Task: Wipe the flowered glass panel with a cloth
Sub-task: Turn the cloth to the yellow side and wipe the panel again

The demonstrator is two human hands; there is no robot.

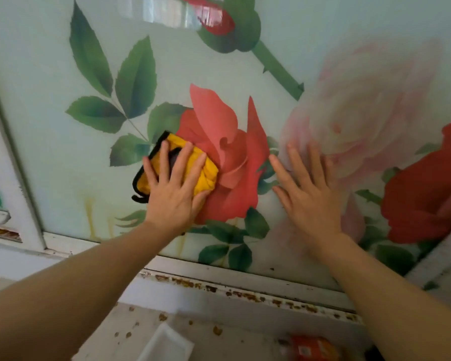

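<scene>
left hand fingers spread, pressing yellow cloth flat on flowered glass panel at frame centre, right hand open flat on glass, orange packet lower right, label unreadable

Part of the yellow cloth was covered by the left hand. The glass panel was cut off at the top and right edges, and its upper red bud was masked by glare. An orange object at the bottom edge was blurred beyond telling. A white item was cropped there too.
</scene>
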